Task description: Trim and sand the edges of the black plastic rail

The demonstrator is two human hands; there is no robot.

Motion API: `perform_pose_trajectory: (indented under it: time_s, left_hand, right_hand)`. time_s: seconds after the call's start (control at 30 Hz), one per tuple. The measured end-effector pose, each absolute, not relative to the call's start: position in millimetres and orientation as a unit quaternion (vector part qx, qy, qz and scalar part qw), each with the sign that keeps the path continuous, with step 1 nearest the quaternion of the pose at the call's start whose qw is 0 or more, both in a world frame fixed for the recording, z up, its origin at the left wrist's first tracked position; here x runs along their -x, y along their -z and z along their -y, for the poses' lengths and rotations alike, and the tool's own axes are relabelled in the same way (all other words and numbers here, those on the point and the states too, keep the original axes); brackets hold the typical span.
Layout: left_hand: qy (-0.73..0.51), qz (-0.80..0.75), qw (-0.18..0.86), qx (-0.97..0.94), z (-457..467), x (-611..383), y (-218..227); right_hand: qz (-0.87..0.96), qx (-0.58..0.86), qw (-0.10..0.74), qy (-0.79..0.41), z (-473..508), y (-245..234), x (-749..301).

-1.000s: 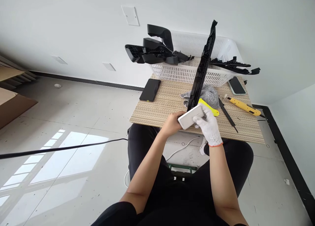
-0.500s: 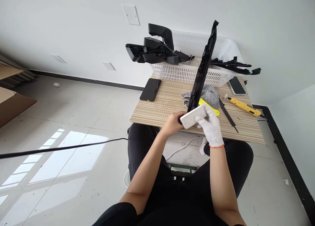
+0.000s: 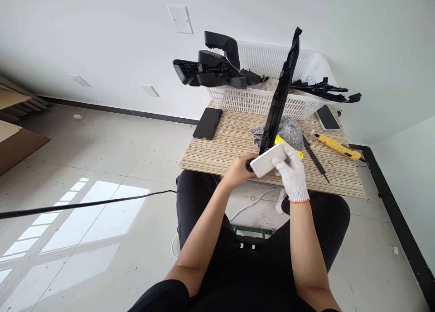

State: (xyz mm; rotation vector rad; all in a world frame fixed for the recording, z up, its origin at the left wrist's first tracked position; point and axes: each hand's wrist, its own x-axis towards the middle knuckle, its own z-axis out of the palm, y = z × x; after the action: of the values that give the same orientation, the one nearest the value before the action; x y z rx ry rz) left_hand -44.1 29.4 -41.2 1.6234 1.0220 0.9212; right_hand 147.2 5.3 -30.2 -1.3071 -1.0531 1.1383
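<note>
My bare left hand (image 3: 239, 170) grips the lower end of a long black plastic strip (image 3: 281, 91) that stands tilted up from the front of the small striped table (image 3: 224, 146). My right hand (image 3: 291, 174), in a white glove, is closed around a white flat block (image 3: 268, 160) pressed against the strip's lower end. Just behind the block lie a yellow tool (image 3: 288, 145) and a grey glove (image 3: 288, 130).
A white mesh basket (image 3: 265, 101) at the back of the table holds black plastic parts (image 3: 214, 67). A dark phone (image 3: 207, 123) lies at left, a second phone (image 3: 326, 117), a yellow knife (image 3: 336, 146) and a thin black tool (image 3: 315, 158) at right. A cable (image 3: 78, 205) crosses the floor.
My right hand and the white block have shifted slightly to the right and up along the strip's lower end. The strip and my left hand have barely moved.
</note>
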Motion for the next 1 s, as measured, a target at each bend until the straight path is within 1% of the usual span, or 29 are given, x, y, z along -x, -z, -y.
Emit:
perform_pose_trajectory:
  time_s: [0.07, 0.1, 0.2, 0.23, 0.33, 0.47, 0.57, 0.6, 0.7, 0.73, 0.83, 0.93, 1.0]
  left_hand:
    - [-0.383, -0.415, 0.482, -0.671, -29.3, 43.9, 40.3]
    - [-0.383, -0.414, 0.487, -0.666, -29.2, 43.8, 39.8]
    - [-0.383, -0.418, 0.513, -0.644, -28.8, 43.5, 38.9]
    - [-0.384, -0.417, 0.514, -0.643, -28.7, 43.5, 39.0]
    - [-0.387, -0.42, 0.499, -0.652, -29.1, 43.9, 40.4]
    - [-0.38, -0.431, 0.501, -0.647, -29.8, 44.2, 41.8]
    - [-0.385, -0.423, 0.496, -0.653, -29.5, 44.3, 41.2]
    - [-0.385, -0.42, 0.502, -0.65, -29.3, 44.3, 40.8]
    - [-0.378, -0.419, 0.522, -0.64, -28.8, 44.6, 40.1]
    - [-0.377, -0.419, 0.519, -0.643, -28.8, 44.7, 40.1]
    - [-0.382, -0.42, 0.496, -0.657, -29.0, 45.0, 41.1]
    - [-0.376, -0.419, 0.528, -0.635, -29.0, 44.6, 41.8]
    - [-0.378, -0.418, 0.526, -0.637, -29.0, 44.4, 41.4]
  right_hand:
    - [0.459, 0.548, 0.497, -0.492, -5.7, 30.0, -147.2]
    - [0.449, 0.549, 0.507, -0.49, -6.1, 29.7, -147.4]
    - [0.399, 0.551, 0.572, -0.459, -7.0, 28.6, -149.1]
    - [0.403, 0.551, 0.565, -0.463, -6.8, 28.3, -149.9]
    - [0.438, 0.551, 0.507, -0.497, -4.5, 28.1, -152.0]
    - [0.435, 0.542, 0.545, -0.469, -2.4, 29.4, -152.4]
    - [0.459, 0.529, 0.494, -0.515, -4.0, 31.2, -151.4]
    - [0.453, 0.522, 0.5, -0.522, -4.9, 31.9, -151.2]
    - [0.423, 0.498, 0.564, -0.505, -7.1, 33.3, -150.8]
    - [0.427, 0.496, 0.561, -0.507, -7.5, 33.3, -150.7]
    - [0.439, 0.501, 0.519, -0.536, -7.8, 31.5, -150.5]
    - [0.409, 0.51, 0.56, -0.509, -7.8, 28.3, -150.7]
    - [0.416, 0.513, 0.55, -0.511, -7.0, 26.9, -151.0]
